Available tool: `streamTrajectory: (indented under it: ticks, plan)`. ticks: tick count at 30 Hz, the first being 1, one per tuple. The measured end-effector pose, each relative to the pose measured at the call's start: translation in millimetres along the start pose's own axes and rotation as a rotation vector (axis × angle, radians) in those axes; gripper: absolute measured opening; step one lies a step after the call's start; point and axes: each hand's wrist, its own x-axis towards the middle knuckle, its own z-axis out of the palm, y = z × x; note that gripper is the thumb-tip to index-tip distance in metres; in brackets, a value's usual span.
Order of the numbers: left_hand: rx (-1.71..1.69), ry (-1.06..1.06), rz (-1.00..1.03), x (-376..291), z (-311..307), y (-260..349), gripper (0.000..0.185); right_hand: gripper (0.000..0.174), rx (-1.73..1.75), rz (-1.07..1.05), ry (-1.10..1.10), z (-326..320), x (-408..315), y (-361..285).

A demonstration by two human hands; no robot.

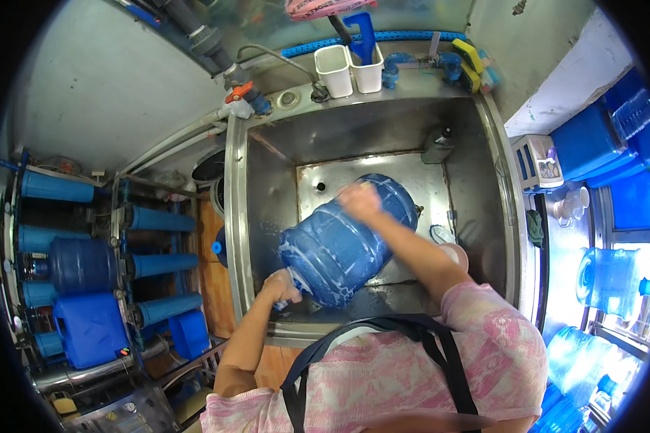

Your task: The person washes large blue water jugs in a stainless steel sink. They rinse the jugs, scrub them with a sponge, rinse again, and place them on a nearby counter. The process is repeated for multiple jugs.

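Note:
A large blue plastic water jug (330, 243) lies on its side across a stainless steel sink (240, 216), streaked with white suds. Its neck points to the lower left, where my left hand (283, 286) grips it. My right hand (360, 201) is blurred against the upper side of the jug, near its base end. A faint yellow patch shows by those fingers, but I cannot tell what it is. Beyond the jug, a dark bottle (437, 146) stands in the sink's far right corner. A pale round bowl (455, 255) is partly hidden behind my right forearm.
Two white plastic containers (333, 70) stand on the back ledge, one holding a blue-handled tool (363, 38). Yellow sponges (468, 57) sit at the right corner. An orange-handled valve (239, 92) is at the left corner. Blue filter housings (165, 264) line the left; water jugs (609, 281) line the right.

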Motion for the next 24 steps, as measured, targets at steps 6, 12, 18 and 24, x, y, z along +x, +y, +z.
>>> streamTrajectory:
  ticks: [6, 12, 18, 24]
  plan:
    - [-0.238, -0.228, 0.023, 14, -16, -15, 0.038, 0.033, 0.479, -0.642, 0.399, 9, -86, -100]
    - [0.226, 0.491, -0.018, -20, 43, 12, 0.058, 0.035, 0.296, 0.041, 0.371, 13, -26, 81]
    - [0.089, 0.323, -0.051, -22, 35, 14, 0.054, 0.036, 0.351, -0.273, 0.220, 8, -63, -54]
    - [0.066, 0.259, -0.107, -22, 26, 10, 0.060, 0.035, 0.484, -0.508, 0.505, 30, -79, -14]
